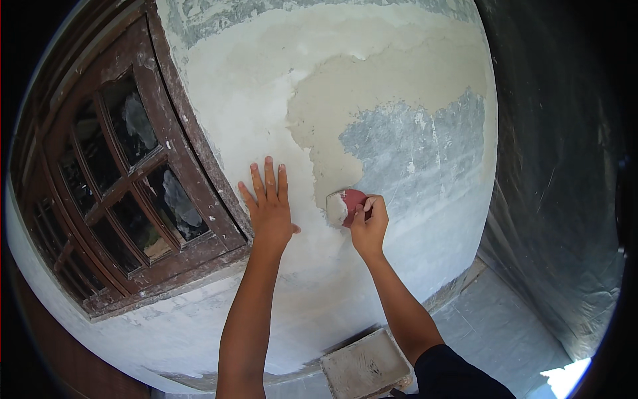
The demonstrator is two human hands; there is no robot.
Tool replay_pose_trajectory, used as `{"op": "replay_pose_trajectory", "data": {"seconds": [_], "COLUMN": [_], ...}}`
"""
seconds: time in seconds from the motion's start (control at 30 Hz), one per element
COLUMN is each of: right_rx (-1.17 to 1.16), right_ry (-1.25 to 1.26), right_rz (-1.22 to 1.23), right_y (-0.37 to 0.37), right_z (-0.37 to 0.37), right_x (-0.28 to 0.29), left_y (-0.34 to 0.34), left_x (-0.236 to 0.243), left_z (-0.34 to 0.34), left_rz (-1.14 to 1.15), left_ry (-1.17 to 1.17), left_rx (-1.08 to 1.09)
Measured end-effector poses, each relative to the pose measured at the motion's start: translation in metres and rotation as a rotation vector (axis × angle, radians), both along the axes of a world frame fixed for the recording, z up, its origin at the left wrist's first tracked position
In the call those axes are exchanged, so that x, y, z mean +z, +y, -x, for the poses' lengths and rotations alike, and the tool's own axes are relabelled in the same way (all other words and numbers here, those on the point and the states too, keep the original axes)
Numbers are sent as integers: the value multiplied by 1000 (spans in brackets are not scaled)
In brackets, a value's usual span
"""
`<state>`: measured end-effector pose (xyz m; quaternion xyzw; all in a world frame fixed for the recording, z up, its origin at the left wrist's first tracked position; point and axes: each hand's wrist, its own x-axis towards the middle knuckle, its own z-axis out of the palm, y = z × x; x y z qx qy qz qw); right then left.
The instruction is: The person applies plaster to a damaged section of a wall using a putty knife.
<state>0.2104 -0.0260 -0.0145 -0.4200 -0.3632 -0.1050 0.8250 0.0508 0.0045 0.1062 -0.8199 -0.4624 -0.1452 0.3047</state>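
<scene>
My left hand (269,209) lies on the white plastered wall (242,80) with its fingers spread, just right of the window frame. My right hand (369,219) grips a red putty scraper (352,203) against the wall, with pale filler on the scraper's left part. Around and above the scraper is a beige patch of wet-looking filler (322,100), with a rough blue-grey bare area (415,146) to its right.
A brown wooden window (143,193) with paint-spattered frame and glass panes is on the left. Dark plastic sheeting (558,186) hangs along the right. Below stands a rectangular tray (362,362) smeared with filler, on grey flooring (492,319).
</scene>
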Motion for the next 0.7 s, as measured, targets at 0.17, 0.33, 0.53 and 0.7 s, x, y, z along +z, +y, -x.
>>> {"op": "replay_pose_trajectory", "data": {"seconds": [0.17,0.33,0.53,0.7], "right_rx": [-95,61,-162,104], "right_ry": [195,-184,43,-4], "right_rz": [-32,-14,-49,-72], "right_y": [-14,-7,-6,-13], "right_z": [-42,-8,-38,-12], "right_x": [-8,19,-6,19], "left_y": [-2,0,-2,-1], "left_x": [-3,-2,-1,-2], "left_z": [3,-1,3,-1], "left_rz": [-6,-15,-13,8], "left_ry": [-8,5,-9,-9], "left_rx": [-12,2,-4,1]}}
